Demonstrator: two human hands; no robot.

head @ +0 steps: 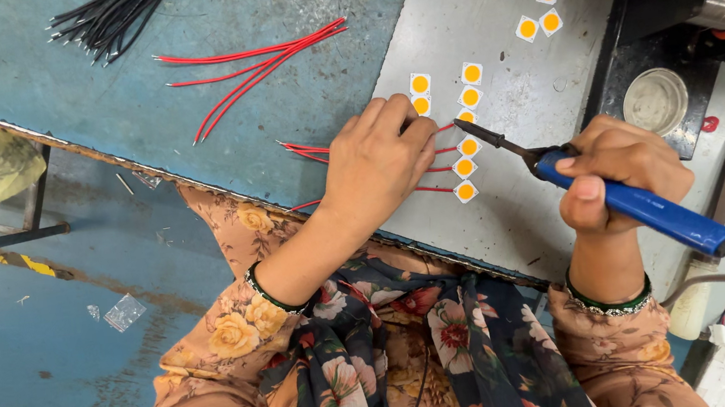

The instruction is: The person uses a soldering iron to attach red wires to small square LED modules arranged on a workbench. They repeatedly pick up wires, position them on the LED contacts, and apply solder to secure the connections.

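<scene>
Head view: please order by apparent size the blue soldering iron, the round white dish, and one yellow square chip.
1. blue soldering iron, though nearest the camera
2. round white dish
3. yellow square chip

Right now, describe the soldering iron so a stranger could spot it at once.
Start at the grey metal sheet on the blue bench. At its near right edge, the right hand grips the soldering iron. It alone has a thick blue handle and a dark pointed tip.
</scene>
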